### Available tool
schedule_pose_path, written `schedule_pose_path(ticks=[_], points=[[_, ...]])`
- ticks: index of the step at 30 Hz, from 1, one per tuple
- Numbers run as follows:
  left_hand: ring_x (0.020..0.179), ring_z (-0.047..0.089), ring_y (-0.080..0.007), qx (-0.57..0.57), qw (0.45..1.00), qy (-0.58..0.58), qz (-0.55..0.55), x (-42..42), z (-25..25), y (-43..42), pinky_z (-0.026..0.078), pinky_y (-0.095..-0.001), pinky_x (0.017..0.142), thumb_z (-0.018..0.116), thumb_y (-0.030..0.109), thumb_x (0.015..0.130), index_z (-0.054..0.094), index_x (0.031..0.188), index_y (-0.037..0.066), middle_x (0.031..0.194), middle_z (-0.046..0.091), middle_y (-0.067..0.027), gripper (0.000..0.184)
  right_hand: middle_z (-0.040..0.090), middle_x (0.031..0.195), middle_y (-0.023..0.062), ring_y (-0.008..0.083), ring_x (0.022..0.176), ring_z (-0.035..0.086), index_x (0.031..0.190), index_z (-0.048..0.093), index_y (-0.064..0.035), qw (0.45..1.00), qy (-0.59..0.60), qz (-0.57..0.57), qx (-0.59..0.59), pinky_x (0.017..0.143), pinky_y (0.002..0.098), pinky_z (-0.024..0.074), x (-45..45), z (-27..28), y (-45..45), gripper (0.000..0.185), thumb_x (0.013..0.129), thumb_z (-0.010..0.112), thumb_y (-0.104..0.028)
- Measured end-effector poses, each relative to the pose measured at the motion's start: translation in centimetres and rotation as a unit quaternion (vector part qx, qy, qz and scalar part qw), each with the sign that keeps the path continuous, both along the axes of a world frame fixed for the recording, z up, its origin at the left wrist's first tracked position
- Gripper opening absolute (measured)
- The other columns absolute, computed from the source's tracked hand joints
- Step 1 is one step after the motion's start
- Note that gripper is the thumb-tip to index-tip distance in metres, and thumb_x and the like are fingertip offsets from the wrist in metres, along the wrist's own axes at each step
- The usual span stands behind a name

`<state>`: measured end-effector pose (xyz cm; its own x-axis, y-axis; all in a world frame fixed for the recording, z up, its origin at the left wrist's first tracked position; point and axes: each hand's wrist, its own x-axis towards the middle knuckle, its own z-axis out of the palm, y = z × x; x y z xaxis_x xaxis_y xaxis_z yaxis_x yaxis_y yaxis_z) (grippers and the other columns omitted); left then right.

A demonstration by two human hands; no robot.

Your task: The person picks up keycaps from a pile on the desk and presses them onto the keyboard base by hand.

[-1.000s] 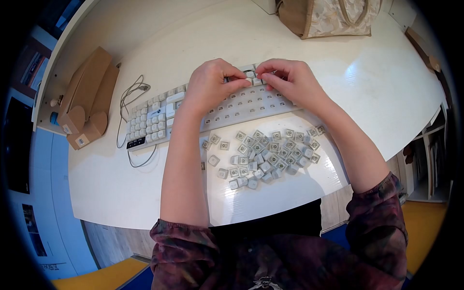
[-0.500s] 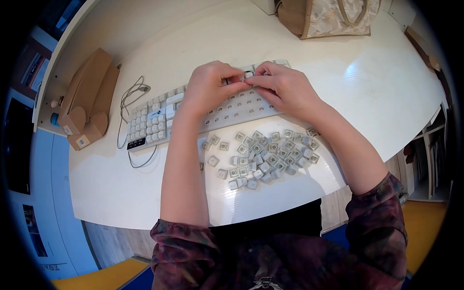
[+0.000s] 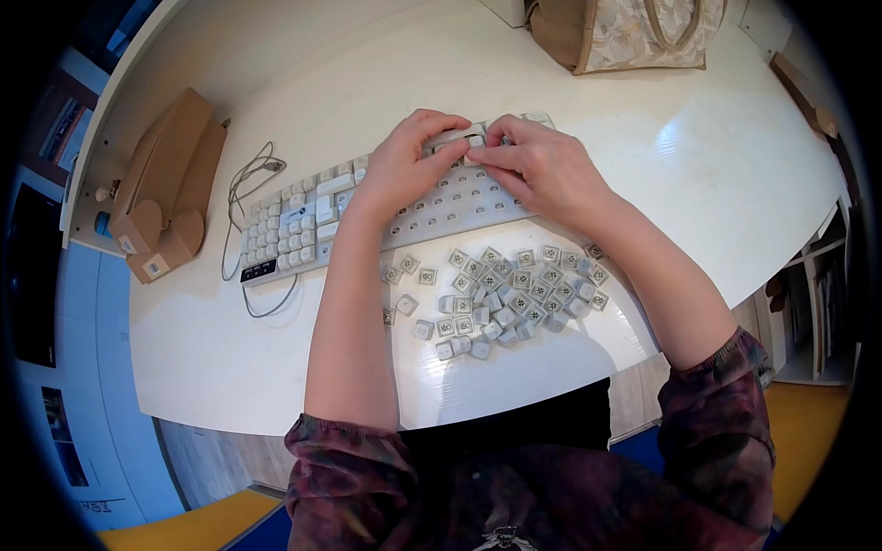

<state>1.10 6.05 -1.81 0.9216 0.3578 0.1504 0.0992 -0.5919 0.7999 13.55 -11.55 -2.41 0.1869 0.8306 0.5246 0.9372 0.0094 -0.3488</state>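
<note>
A white keyboard [image 3: 317, 209] lies at a slant on the white table, its near rows showing bare switches. Over its far rows, my left hand [image 3: 404, 165] has its thumb and index finger apart beside a keycap, with nothing visible between them. My right hand [image 3: 542, 165] pinches a light keycap [image 3: 475, 143] at the keyboard, its fingertips partly hiding that key. Nearer to me, a pile of loose keycaps [image 3: 520, 281] lies on the table, many turned underside up. Several more keycaps [image 3: 407, 304] are scattered left of the pile.
Brown cardboard pieces [image 3: 175, 174] stand at the left of the table [image 3: 230, 367]. A grey cable [image 3: 241, 184] loops beside the keyboard. At the far edge sits a beige patterned bag [image 3: 634, 37]. Shelves [image 3: 818, 312] stand beyond the right edge.
My right hand has shifted left to the keycap near my left hand. My left thumb and index finger have parted and moved slightly up.
</note>
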Motion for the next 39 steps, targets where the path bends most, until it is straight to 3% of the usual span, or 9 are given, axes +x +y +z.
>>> schedule_pose_path(ticks=[12, 27, 30, 33, 39], points=[[0.118, 0.054, -0.0184, -0.007, 1.0, 0.018, 0.001, 0.2, -0.2, 0.2, 0.042, -0.03, 0.102, 0.067, 0.021, 0.092, 0.064, 0.124, 0.007, 0.123, 0.059, -0.0059, 0.035, 0.069, 0.1, 0.0024, 0.0238, 0.093, 0.066, 0.096, 0.074, -0.0091, 0.999, -0.028, -0.009, 0.034, 0.075, 0.0369, 0.0539, 0.0, -0.5, 0.6, 0.015, 0.088, 0.065, -0.016], [0.121, 0.053, -0.0201, 0.004, 1.0, 0.022, -0.006, 0.3, -0.1, 0.1, 0.041, -0.0314, 0.105, 0.068, 0.023, 0.092, 0.064, 0.125, 0.008, 0.126, 0.058, -0.0078, 0.037, 0.065, 0.098, 0.0025, 0.0212, 0.091, 0.064, 0.095, 0.072, -0.0075, 0.997, -0.064, -0.015, 0.049, 0.073, 0.0357, 0.0535, -0.3, -0.6, 0.4, 0.013, 0.088, 0.064, -0.016], [0.115, 0.058, -0.024, 0.025, 0.999, 0.007, 0.018, 0.5, -0.6, 0.2, 0.048, -0.034, 0.094, 0.067, 0.032, 0.088, 0.068, 0.121, 0.018, 0.125, 0.061, -0.0072, 0.037, 0.066, 0.098, 0.0025, 0.021, 0.091, 0.063, 0.095, 0.072, -0.0074, 0.997, -0.058, -0.017, 0.04, 0.074, 0.0356, 0.0533, -0.3, -0.5, 0.3, 0.014, 0.088, 0.064, -0.016], [0.124, 0.053, -0.0214, 0.022, 0.999, 0.036, 0.013, 0.4, 0.2, -0.2, 0.041, -0.0323, 0.105, 0.067, 0.024, 0.091, 0.063, 0.126, 0.008, 0.129, 0.058, -0.009, 0.039, 0.066, 0.099, 0.0024, 0.0208, 0.09, 0.064, 0.096, 0.072, -0.0074, 0.997, -0.059, -0.016, 0.04, 0.073, 0.0358, 0.0533, -0.3, -0.5, 0.2, 0.014, 0.088, 0.065, -0.017], [0.125, 0.053, -0.0222, 0.049, 0.997, 0.05, 0.037, 0.7, 0.4, -0.7, 0.041, -0.0336, 0.105, 0.066, 0.021, 0.088, 0.064, 0.126, 0.01, 0.13, 0.059, -0.0096, 0.039, 0.066, 0.099, 0.0031, 0.0211, 0.091, 0.064, 0.097, 0.073, -0.0081, 0.997, -0.058, -0.025, 0.038, 0.073, 0.0355, 0.0534, -0.4, -0.6, 0.2, 0.015, 0.087, 0.065, -0.016]])
